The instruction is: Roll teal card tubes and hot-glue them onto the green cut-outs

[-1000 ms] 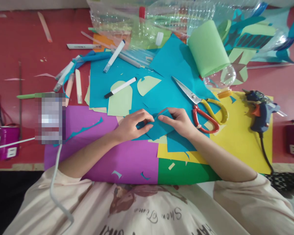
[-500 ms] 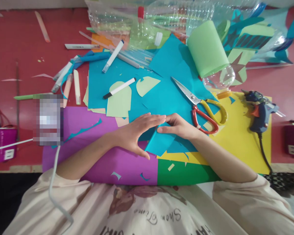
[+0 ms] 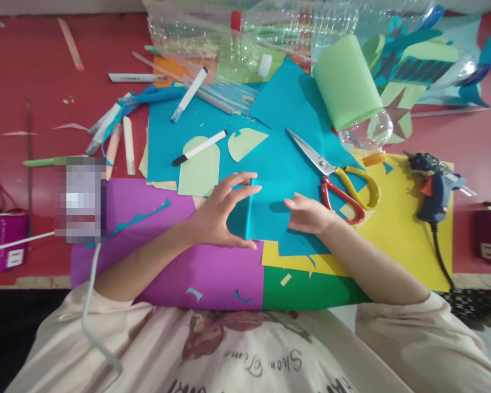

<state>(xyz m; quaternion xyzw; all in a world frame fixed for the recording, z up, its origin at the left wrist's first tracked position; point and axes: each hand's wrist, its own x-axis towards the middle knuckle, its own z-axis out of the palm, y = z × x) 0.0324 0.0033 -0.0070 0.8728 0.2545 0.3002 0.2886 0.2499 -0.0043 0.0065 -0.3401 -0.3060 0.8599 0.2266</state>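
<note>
My left hand (image 3: 219,215) grips a small piece of blue paper (image 3: 250,210) by its two ends, thumb at the near end and fingers at the far end. The paper stands nearly edge-on to me, so its face is mostly hidden. To its right my right hand (image 3: 311,214) hovers open with nothing in it, its thumb on top and its fingers partly hidden. Beneath both hands lie blue sheets (image 3: 270,191) and a purple sheet (image 3: 167,273). Scissors (image 3: 331,172) with red and yellow handles lie just beyond my right hand.
At the right is a hot glue gun (image 3: 433,191) on a yellow sheet (image 3: 401,234). A green-wrapped bottle (image 3: 346,82) leans at the back right. Markers (image 3: 200,147), green cutouts (image 3: 247,143) and clear plastic bottles (image 3: 303,22) lie beyond my hands.
My right hand has let go of the blue paper and drawn back to the right. In my left hand the paper has turned from slanted to edge-on.
</note>
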